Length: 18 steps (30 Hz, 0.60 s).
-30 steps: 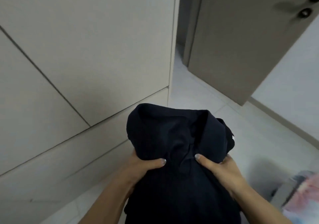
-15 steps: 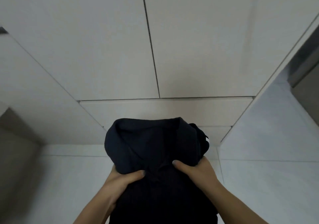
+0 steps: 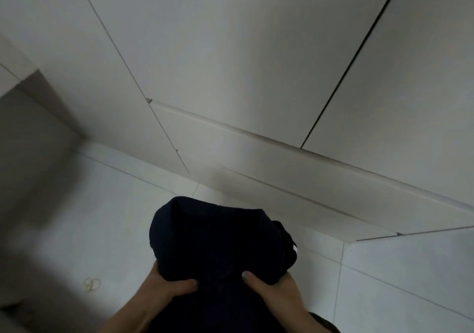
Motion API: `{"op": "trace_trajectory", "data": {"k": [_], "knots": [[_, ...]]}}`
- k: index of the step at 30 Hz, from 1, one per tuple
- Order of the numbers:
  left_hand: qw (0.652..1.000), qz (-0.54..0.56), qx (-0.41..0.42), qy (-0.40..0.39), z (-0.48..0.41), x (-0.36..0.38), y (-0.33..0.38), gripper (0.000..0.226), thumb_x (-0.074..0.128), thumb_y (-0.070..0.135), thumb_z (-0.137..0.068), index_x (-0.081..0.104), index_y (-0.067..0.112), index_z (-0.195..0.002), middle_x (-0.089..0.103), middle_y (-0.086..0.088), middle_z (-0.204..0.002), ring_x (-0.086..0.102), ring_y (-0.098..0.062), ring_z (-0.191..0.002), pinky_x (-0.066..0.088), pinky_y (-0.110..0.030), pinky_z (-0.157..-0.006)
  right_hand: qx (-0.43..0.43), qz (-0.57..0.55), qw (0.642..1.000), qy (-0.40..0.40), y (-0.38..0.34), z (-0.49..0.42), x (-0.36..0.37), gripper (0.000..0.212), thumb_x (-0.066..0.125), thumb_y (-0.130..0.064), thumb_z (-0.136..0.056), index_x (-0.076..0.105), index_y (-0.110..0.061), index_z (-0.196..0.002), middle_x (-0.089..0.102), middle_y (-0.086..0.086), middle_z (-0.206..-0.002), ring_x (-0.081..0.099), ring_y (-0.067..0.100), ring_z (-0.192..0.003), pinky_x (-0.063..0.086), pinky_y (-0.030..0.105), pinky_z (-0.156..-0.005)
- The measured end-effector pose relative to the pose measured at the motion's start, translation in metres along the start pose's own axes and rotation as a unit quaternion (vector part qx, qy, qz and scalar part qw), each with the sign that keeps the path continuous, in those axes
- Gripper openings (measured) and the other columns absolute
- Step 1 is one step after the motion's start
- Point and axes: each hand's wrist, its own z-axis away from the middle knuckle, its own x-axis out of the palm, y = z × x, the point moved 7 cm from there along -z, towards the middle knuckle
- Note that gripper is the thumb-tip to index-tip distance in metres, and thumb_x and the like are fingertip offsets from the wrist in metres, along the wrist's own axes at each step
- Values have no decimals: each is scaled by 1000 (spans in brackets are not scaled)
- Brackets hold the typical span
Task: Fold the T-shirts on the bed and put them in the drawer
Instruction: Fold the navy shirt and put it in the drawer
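The left hand point(image 3: 165, 289) and right hand point(image 3: 277, 291) grip a folded dark shirt point(image 3: 218, 243) over the floor point(image 3: 115, 217), before the shut drawer point(image 3: 282, 168); thumbs press on top, fingers hidden beneath. The shirt's near end is cut off, its folds lost in shadow

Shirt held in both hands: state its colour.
The shirt is plain dark navy, seen best in the head view.

A dark navy fabric T-shirt point(image 3: 218, 243), folded into a thick bundle with its collar end pointing up-frame, fills the bottom centre. White flat-fronted drawers point(image 3: 295, 168), apparently shut, cross centre-right diagonally.
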Motion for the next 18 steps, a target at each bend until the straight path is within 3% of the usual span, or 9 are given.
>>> {"op": "trace_trajectory", "data": {"k": [2,4,7,10,12,14,16,18], "knots": [[1000,-13,-15,14,-13,10,-24,98,83,21,-27,48,22,-118,67,0,-101,66,-15,-88,53,-22,-62,25,24,999,3,28,-18,-4,67,84,-42,-58,52,-24,-115,53,-20,-89,53,-1,-78,44,10,-70],[999,-29,-25,39,-29,24,-47,102,81,18,-29,43,20,-123,63,4,-101,62,-9,-86,50,-16,-57,50,40,998,4,57,-38,-13,76,82,-42,-61,50,-17,-125,58,-9,-103,56,11,-93,43,20,-82],[996,-37,-32,70,-56,44,-68,118,81,20,-27,33,15,-135,57,-2,-111,58,-15,-92,48,-22,-67,84,34,996,8,86,-69,-30,82,80,-44,-64,47,-11,-131,57,5,-126,56,22,-112,43,24,-88],[994,-35,-22,100,-77,51,-79,115,80,16,-36,28,17,-139,54,-1,-115,55,-15,-95,45,-27,-78,78,47,995,-33,96,-93,-40,91,80,-50,-58,43,-15,-134,58,-2,-119,58,16,-103,47,25,-83],[994,-40,-21,105,-82,52,-83,114,79,16,-38,27,19,-139,54,9,-105,55,-5,-88,45,-23,-72,67,37,995,-65,94,-105,-50,117,80,-59,-44,29,-20,-141,52,-9,-120,55,7,-97,46,23,-79],[993,-51,-19,104,-82,54,-83,112,79,16,-38,28,21,-138,52,13,-99,52,3,-85,42,-19,-67,79,15,995,-62,87,-122,-71,137,73,-68,-39,-3,-32,-147,34,-9,-138,45,14,-118,41,32,-93],[992,-63,-17,105,-82,55,-83,109,82,15,-41,30,20,-136,52,10,-100,50,4,-84,41,-18,-66,24,41,999,6,73,-157,-108,127,62,-72,-48,-12,-36,-145,11,1,-155,24,22,-139,28,40,-107],[992,-69,-14,105,-83,55,-82,102,87,8,-49,32,19,-134,54,11,-99,51,4,-84,41,-20,-68,-77,152,982,85,58,-195,-144,108,57,-66,-66,-1,-27,-148,5,3,-156,12,24,-143,20,44,-114]]}}
